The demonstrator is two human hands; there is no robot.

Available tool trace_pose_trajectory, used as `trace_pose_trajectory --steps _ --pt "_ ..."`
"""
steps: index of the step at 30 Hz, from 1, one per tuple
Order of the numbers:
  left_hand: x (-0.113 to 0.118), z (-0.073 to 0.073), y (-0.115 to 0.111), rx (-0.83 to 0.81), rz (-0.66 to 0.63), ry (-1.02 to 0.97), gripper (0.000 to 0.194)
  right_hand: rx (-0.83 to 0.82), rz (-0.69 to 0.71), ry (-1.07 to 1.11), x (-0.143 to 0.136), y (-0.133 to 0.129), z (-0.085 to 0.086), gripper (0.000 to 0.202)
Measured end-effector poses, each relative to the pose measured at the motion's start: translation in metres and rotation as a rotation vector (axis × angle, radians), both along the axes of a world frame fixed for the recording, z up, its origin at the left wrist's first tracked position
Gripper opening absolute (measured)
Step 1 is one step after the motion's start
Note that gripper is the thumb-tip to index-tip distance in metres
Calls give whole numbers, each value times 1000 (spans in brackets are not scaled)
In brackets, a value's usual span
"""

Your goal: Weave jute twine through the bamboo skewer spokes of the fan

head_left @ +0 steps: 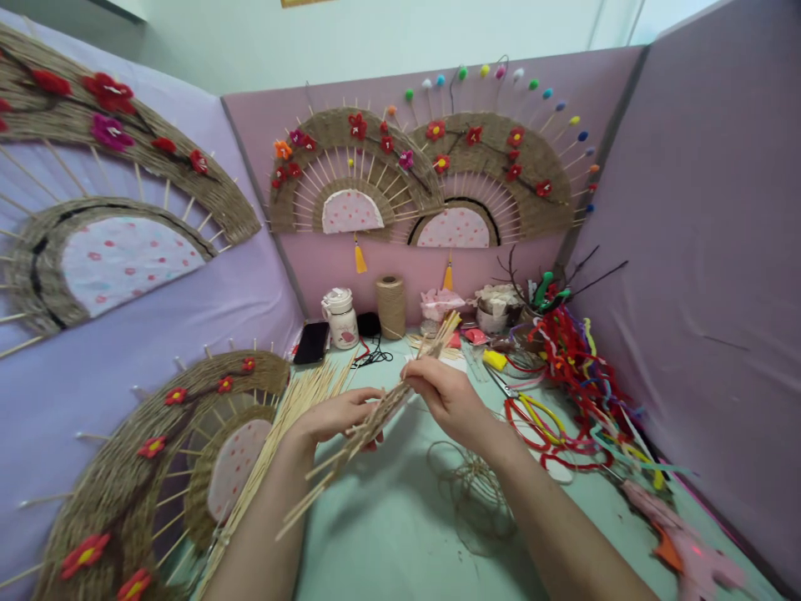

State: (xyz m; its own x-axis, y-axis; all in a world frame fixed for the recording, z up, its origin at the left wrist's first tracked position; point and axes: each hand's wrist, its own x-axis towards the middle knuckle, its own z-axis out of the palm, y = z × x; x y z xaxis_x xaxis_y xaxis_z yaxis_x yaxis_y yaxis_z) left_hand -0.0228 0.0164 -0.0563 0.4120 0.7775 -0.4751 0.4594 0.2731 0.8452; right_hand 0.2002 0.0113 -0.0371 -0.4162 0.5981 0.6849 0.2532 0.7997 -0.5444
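Between my hands, above the table, is a bundle of thin bamboo sticks woven with jute twine, seen nearly edge-on and slanting up to the right. My left hand is wrapped around its lower left part, some fingers hidden behind it. My right hand pinches it near the upper end, thumb and fingers together. Bare stick ends stick out at both ends. Below my right forearm lies a loose tangle of jute twine on the table. Left of my left hand is a pile of loose bamboo sticks.
A jute spool, a white lidded jar and a black phone stand or lie at the back. Scissors, fuzzy craft stems and a pink glue gun are on the right. Decorated fans hang on the partitions.
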Motion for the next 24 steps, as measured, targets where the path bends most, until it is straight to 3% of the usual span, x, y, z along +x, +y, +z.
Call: trace_pose_trajectory --steps 5,9,11,14,16,19,22,24 --pt "-17 14 -2 168 35 128 62 -49 22 -162 -5 0 -4 18" --pt "-25 42 -20 335 164 -54 58 -38 -12 -263 -8 -2 -6 21" --pt "-22 58 -35 439 153 -69 58 -9 -60 -303 -11 -4 -7 22" --pt "-8 72 -61 660 94 198 55 54 -174 -346 -17 -7 -11 22" --pt "7 75 -75 874 165 452 60 97 -260 -368 -23 -9 -15 20" --pt "31 68 -86 1121 246 587 58 127 -333 -413 -30 -10 -23 17" --pt "47 58 -83 1233 245 624 57 128 -346 -456 -36 -11 -28 12" --pt "49 53 -75 1215 237 687 57 125 -348 -474 -39 -11 -31 11"
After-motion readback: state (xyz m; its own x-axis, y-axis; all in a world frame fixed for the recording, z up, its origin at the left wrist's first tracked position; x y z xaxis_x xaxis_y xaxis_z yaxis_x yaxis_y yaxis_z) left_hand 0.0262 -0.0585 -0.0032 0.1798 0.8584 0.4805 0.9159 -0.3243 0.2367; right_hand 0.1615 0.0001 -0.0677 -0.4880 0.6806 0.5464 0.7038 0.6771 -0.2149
